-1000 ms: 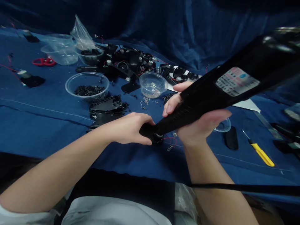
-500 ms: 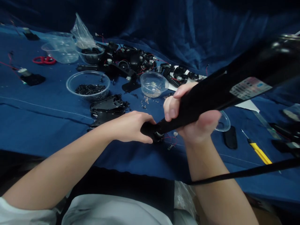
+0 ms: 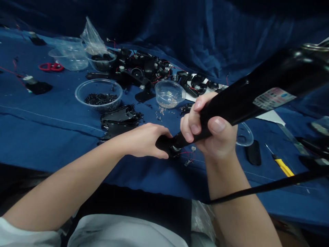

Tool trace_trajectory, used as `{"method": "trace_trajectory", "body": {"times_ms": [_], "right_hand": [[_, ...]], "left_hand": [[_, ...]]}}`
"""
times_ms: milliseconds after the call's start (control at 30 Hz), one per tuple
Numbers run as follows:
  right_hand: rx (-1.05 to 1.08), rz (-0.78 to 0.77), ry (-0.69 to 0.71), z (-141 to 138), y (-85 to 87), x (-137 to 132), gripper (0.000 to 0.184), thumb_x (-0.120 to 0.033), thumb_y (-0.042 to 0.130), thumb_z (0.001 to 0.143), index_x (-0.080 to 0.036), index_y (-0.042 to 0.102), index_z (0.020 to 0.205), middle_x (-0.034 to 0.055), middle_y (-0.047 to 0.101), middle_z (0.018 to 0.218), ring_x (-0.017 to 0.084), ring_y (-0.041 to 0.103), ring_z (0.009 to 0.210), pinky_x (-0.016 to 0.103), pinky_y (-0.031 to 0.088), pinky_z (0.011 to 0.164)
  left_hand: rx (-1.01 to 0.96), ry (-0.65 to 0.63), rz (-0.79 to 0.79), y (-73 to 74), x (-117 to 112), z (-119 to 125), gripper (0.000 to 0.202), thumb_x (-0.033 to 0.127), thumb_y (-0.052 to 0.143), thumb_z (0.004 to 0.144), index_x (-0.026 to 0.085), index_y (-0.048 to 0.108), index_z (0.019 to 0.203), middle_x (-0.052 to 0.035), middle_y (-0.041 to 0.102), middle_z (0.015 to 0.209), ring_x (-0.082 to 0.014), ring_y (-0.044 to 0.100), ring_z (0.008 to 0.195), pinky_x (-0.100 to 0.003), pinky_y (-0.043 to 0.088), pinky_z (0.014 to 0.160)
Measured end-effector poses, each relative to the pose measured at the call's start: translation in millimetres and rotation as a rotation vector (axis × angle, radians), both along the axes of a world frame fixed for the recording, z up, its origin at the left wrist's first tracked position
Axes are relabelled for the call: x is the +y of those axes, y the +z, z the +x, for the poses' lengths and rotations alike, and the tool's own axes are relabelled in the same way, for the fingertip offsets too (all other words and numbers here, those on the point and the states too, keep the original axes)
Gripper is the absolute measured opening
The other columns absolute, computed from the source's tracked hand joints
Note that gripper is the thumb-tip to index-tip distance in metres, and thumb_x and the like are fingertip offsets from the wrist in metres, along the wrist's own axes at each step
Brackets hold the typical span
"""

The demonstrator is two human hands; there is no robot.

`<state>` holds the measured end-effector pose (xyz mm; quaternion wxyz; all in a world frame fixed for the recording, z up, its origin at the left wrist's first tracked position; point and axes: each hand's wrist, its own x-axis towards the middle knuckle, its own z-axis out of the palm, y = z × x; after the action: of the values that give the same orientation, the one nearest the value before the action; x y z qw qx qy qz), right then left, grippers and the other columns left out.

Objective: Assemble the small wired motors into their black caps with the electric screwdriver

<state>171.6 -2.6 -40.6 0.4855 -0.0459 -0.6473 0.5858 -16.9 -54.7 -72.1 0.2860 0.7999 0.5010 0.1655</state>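
A long black appliance handle (image 3: 246,96) with a printed label runs from the table up to the right edge. My right hand (image 3: 208,132) is wrapped tightly round its lower shaft, thumb on top. My left hand (image 3: 146,140) is closed over the black end piece (image 3: 164,144) at the handle's low tip, just above the blue cloth. Thin red wires and small metal bits (image 3: 189,156) lie under the tip. A black cord (image 3: 262,188) trails from the right across my right forearm.
Blue cloth (image 3: 46,130) covers the table. Clear bowls hold dark screws (image 3: 99,94) and small silver parts (image 3: 168,93). A heap of black disassembled parts (image 3: 138,68) lies behind, a black shell (image 3: 119,120) near my left hand. A yellow screwdriver (image 3: 281,164) and red scissors (image 3: 50,67) lie aside.
My right hand has turned and tightened round the handle, its thumb now on top. The handle has rolled so its label faces more away. My left hand has stayed on the end piece.
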Motion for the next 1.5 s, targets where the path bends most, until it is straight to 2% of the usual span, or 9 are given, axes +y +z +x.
{"method": "trace_trajectory", "body": {"times_ms": [467,633,733,900,1000,1067,1300,1400,1500], "right_hand": [[-0.055,-0.012,0.087,1.4,-1.0,1.6,0.03,-0.048,0.08,0.085,-0.024,0.066,0.097,-0.0067,0.058,0.061,0.012,0.056,0.046,0.029,0.051,0.049],[0.031,0.044,0.067,1.1,5.0,1.4,0.033,-0.054,0.076,0.085,-0.026,0.068,0.098,-0.0084,0.052,0.055,0.012,0.049,0.037,0.028,0.042,0.039],[0.175,0.057,-0.093,13.5,23.4,-4.1,0.03,-0.054,0.077,0.083,-0.027,0.069,0.093,-0.0096,0.044,0.05,0.011,0.042,0.034,0.028,0.034,0.035],[0.352,-0.025,-0.558,43.3,45.4,-17.2,0.023,-0.043,0.088,0.072,-0.028,0.075,0.086,-0.0086,0.048,0.055,0.009,0.043,0.045,0.027,0.041,0.046],[0.36,-0.081,-0.737,51.2,34.5,-18.7,0.018,-0.04,0.079,0.079,-0.026,0.076,0.089,-0.0064,0.056,0.06,0.01,0.05,0.052,0.027,0.045,0.052],[0.323,-0.112,-0.771,51.1,20.1,-16.5,0.019,-0.037,0.073,0.081,-0.025,0.075,0.095,-0.0052,0.061,0.062,0.012,0.056,0.054,0.029,0.049,0.054],[0.174,-0.223,-0.674,35.9,-23.7,-12.6,0.029,-0.035,0.074,0.08,-0.022,0.07,0.105,-0.0014,0.072,0.063,0.018,0.066,0.056,0.03,0.052,0.053],[0.194,-0.296,-0.644,32.8,-30.2,-11.0,0.03,-0.035,0.075,0.079,-0.022,0.07,0.106,-0.0021,0.071,0.064,0.017,0.065,0.056,0.029,0.051,0.053],[0.384,-0.404,-0.639,38.7,-28.4,-4.6,0.034,-0.043,0.077,0.076,-0.021,0.07,0.101,-0.0052,0.064,0.06,0.012,0.058,0.052,0.025,0.049,0.05]], "left_hand": [[0.015,0.019,-0.038,7.5,-0.5,2.4,0.046,0.044,0.082,0.075,0.024,0.072,0.115,-0.0026,0.075,0.113,-0.0278,0.07,0.106,-0.032,0.05,0.087],[0.034,0.01,-0.021,3.9,-1.9,1.8,0.055,0.044,0.082,0.075,0.025,0.071,0.124,-0.0035,0.076,0.119,-0.0294,0.071,0.11,-0.034,0.051,0.091],[0.032,-0.029,0.017,4.1,-2.9,-3.5,0.059,0.039,0.082,0.075,0.026,0.07,0.131,-0.0047,0.075,0.127,-0.03,0.069,0.117,-0.035,0.05,0.098],[-0.14,0.045,-0.041,15.3,-0.9,-21.5,0.05,0.047,0.076,0.086,0.027,0.072,0.131,-0.0051,0.078,0.123,-0.0273,0.072,0.11,-0.036,0.054,0.095],[-0.347,0.135,-0.167,21.0,0.6,-27.3,0.04,0.052,0.066,0.095,0.026,0.075,0.123,-0.004,0.079,0.11,-0.0242,0.073,0.101,-0.033,0.056,0.087],[-0.483,0.148,-0.211,22.4,0.7,-26.7,0.035,0.05,0.063,0.098,0.023,0.077,0.115,-0.0038,0.079,0.105,-0.022,0.072,0.098,-0.03,0.056,0.082],[-0.645,0.14,-0.348,20.3,-2.4,-20.7,0.032,0.046,0.06,0.101,0.019,0.076,0.102,-0.006,0.079,0.093,-0.0215,0.076,0.089,-0.03,0.061,0.078],[-0.627,0.168,-0.404,19.7,-3.1,-21.6,0.035,0.048,0.059,0.102,0.017,0.076,0.094,-0.0078,0.08,0.088,-0.0205,0.077,0.083,-0.028,0.062,0.074],[-0.728,0.234,-0.482,18.6,-1.5,-23.3,0.032,0.047,0.064,0.099,0.017,0.074,0.096,-0.0083,0.08,0.084,-0.0212,0.078,0.077,-0.027,0.063,0.068]]}}
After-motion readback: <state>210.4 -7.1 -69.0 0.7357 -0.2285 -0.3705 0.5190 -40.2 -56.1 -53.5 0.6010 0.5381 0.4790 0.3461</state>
